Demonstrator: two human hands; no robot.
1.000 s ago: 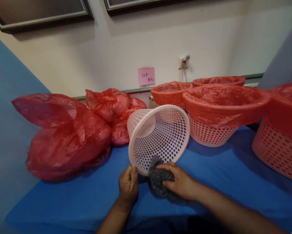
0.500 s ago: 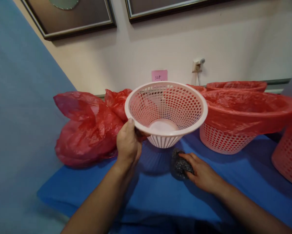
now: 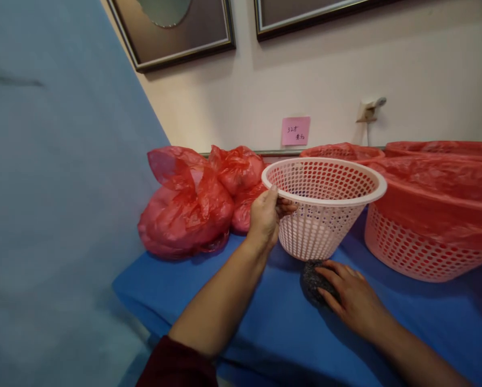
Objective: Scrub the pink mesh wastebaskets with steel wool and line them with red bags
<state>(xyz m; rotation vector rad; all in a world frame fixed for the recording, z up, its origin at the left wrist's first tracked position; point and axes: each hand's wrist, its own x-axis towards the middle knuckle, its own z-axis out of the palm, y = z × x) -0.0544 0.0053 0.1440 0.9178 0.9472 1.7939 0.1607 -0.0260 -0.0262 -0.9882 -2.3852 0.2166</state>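
Note:
My left hand (image 3: 265, 215) grips the near left rim of a pale pink perforated plastic basket (image 3: 317, 228), thumb on top and fingers underneath. The basket stands nearly upright over the blue cloth; whether its base touches the cloth, I cannot tell. In front of it, my right hand (image 3: 351, 295) has its fingers curled over a dark, speckled, crumpled bundle (image 3: 314, 285) resting on the cloth. What the bundle is made of is unclear, and the palm hides part of it.
Tied red plastic bags (image 3: 186, 215) sit to the left on the blue-covered table (image 3: 281, 322). Larger pink baskets lined with red plastic (image 3: 426, 247) are at the right. Behind are a wall with a pink note (image 3: 296, 130) and a socket (image 3: 367, 111). A light-blue sheet (image 3: 55, 204) hangs at left.
The basket has tipped from facing me to nearly upright, showing more of its side. My view has swung left. The right hand remains on the dark bundle, now closer below the basket.

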